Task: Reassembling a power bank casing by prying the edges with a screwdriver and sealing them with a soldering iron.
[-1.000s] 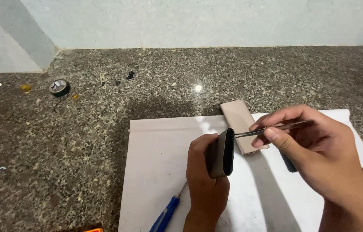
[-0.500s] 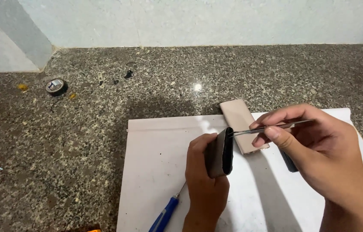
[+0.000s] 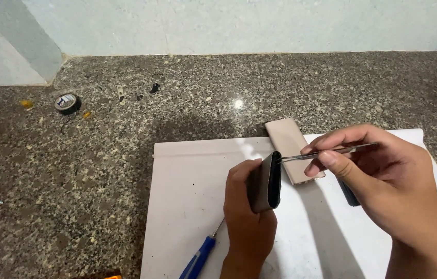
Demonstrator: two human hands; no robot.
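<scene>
My left hand [image 3: 247, 217] grips a small dark phone-like device [image 3: 267, 182], held upright on its edge above a white mat [image 3: 187, 206]. My right hand [image 3: 384, 181] pinches a pair of thin metal tweezers [image 3: 327, 152], whose tip touches the device's upper edge. Just behind the device lies a flat beige back cover [image 3: 292, 147] on the mat. A dark object [image 3: 350, 194] is partly hidden under my right hand.
A blue-handled screwdriver [image 3: 200, 256] lies on the mat near my left wrist. A roll of black tape [image 3: 66, 102] and small dark bits [image 3: 151, 89] sit far left on the speckled granite counter [image 3: 73, 170]. A pale wall [image 3: 229, 26] runs behind.
</scene>
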